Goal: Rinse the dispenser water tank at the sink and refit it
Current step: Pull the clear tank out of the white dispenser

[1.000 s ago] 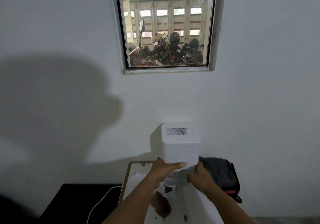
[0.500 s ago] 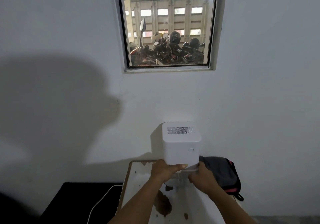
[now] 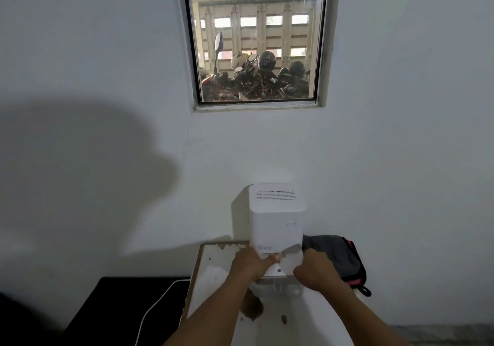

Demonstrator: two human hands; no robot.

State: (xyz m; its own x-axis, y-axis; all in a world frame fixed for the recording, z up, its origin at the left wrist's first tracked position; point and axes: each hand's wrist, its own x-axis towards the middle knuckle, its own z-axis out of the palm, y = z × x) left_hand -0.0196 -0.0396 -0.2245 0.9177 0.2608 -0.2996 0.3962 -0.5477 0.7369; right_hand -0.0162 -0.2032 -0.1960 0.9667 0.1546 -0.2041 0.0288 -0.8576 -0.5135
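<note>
The white dispenser (image 3: 276,214) stands upright against the wall at the back of a worn white desk (image 3: 213,271), its vented top facing the camera and a small round button on its front right. At its base sits the clear water tank (image 3: 278,285), partly hidden by both hands and too blurred to tell whether it is fully seated. The left hand (image 3: 247,264) has its grip curled around the lower left front of the dispenser, fingers wrapped where the white body meets the tank. The right hand (image 3: 315,273) is clenched on the tank's right side, knuckles up, just beside the unit. Brown patches of peeled surface mark the desk in front of the tank. A dark grey bag (image 3: 338,257) with pink trim lies just right of the dispenser, touching the wall. To the left, a white cable (image 3: 155,311) runs across a black surface (image 3: 120,305). Above, a window (image 3: 256,38) shows parked motorcycles and helmets.
</note>
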